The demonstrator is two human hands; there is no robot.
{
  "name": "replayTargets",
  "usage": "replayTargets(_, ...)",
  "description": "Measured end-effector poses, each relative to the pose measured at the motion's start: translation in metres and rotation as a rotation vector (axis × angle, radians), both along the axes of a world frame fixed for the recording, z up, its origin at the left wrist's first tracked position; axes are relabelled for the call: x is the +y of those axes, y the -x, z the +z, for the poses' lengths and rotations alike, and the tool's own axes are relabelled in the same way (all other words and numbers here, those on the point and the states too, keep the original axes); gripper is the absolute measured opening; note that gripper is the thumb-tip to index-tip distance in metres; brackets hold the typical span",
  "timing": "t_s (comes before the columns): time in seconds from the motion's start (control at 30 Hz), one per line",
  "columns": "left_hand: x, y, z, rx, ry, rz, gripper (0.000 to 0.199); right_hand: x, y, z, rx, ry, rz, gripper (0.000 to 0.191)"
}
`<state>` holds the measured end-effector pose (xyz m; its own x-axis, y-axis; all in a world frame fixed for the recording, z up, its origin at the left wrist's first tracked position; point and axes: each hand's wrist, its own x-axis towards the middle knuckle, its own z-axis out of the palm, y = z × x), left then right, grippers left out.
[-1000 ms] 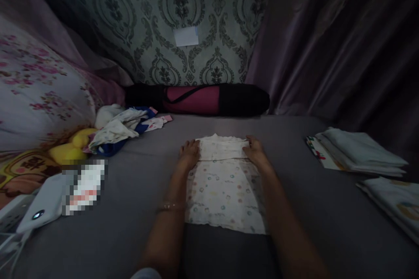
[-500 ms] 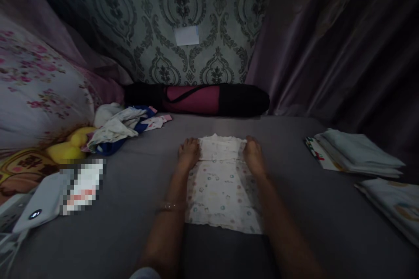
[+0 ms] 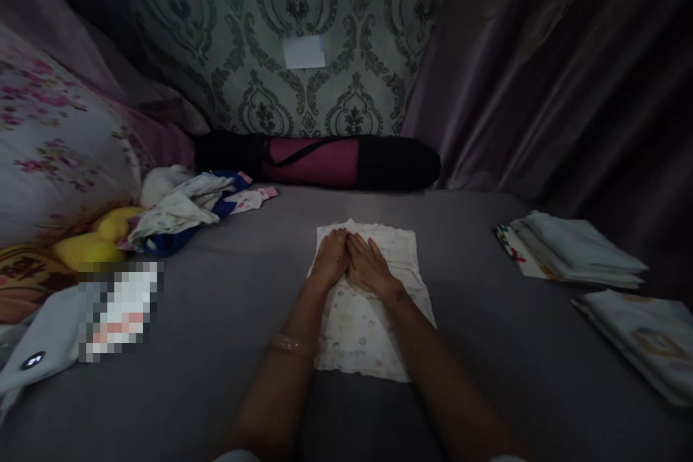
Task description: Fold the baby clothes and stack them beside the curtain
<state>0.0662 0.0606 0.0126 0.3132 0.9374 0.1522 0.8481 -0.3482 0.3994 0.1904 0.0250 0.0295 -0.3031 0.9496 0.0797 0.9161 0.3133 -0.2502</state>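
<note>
A white cloth with small coloured prints [image 3: 362, 332] lies spread on the grey bed sheet, its far part folded over. It looks like a small garment, but its exact kind is not clear. My left hand [image 3: 331, 258] rests flat on the folded far part, fingers stretched forward. Beside it, my right hand [image 3: 369, 263] also lies flat on the cloth, its fingers pointing up and to the left. The two hands touch or nearly touch at the index fingers. A clear band [image 3: 292, 343] circles my left wrist.
Folded cloths [image 3: 585, 249] are stacked at right, with another folded cloth [image 3: 644, 339] nearer me. Crumpled clothes [image 3: 184, 209], a yellow plush toy [image 3: 92, 245] and a white device [image 3: 48, 336] lie at left. A black and magenta long bag [image 3: 319, 161] lies along the wall.
Both hands have left the cloth's side edges and come together on its middle, now flat with fingers extended. The view has shifted slightly to the right.
</note>
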Motion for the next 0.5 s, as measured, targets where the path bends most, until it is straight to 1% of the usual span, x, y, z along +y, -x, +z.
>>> replayTargets(0.07, -0.001, 0.000, 0.000, 0.027, 0.006, 0.021, 0.051, -0.002, 0.000, 0.003, -0.007, -0.004, -0.049, 0.057)
replayTargets(0.2, -0.006, -0.003, 0.008, 0.124, 0.036, 0.110, 0.056, -0.004, -0.005, 0.005, -0.021, 0.033, -0.191, 0.058)
replayTargets(0.33, -0.010, -0.006, 0.013, 0.189, 0.046, 0.161, 0.058, -0.003, -0.014, 0.000, -0.057, 0.045, -0.331, 0.060)
replayTargets(0.5, -0.010, -0.006, 0.014, 0.224, 0.062, 0.255, 0.067, -0.003, -0.020, -0.006, -0.075, 0.031, -0.469, 0.061)
